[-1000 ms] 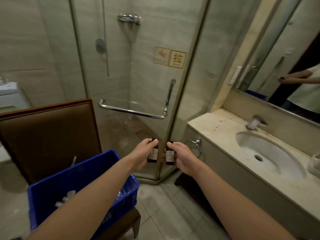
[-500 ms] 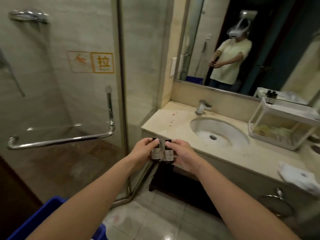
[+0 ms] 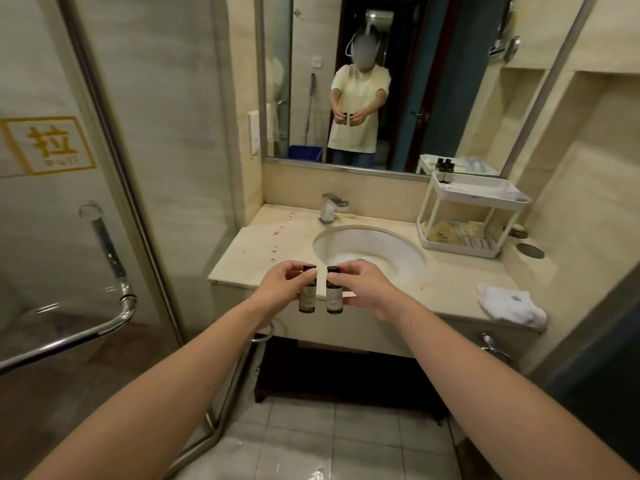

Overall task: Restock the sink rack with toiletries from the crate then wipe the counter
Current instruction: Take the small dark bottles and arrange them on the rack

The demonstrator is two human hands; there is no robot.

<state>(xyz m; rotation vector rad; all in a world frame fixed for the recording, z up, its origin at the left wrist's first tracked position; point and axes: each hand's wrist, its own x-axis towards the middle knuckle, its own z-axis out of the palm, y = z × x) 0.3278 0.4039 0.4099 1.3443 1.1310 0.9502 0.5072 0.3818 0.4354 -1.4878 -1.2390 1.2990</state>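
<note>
Two small dark bottles with pale labels are held upright side by side, close but apart, above the front edge of the table (image 3: 242, 251). The left grip (image 3: 280, 285) pinches the left bottle (image 3: 307, 296) between thumb and fingers, and the right grip (image 3: 363, 289) pinches the right bottle (image 3: 334, 297) the same way. Both bare arms reach forward from the bottom of the view. Just beyond the bottles lies the oval sink (image 3: 367, 247), with a chrome faucet (image 3: 330, 206) at its back and red specks (image 3: 280, 231) scattered over the table to its left. At the back right stands the white two-tier rack (image 3: 485, 200). Two more dark bottles (image 3: 444, 173) sit at the left end of its top tier, and pale packets (image 3: 450, 231) fill the lower one. A white cloth (image 3: 509, 304) lies near the table's front right edge. The mirror (image 3: 450, 81) reflects the person and a blue crate (image 3: 305, 152). A glass shower door (image 3: 52, 237) with a chrome handle (image 3: 69, 337) stands to the left.
</note>
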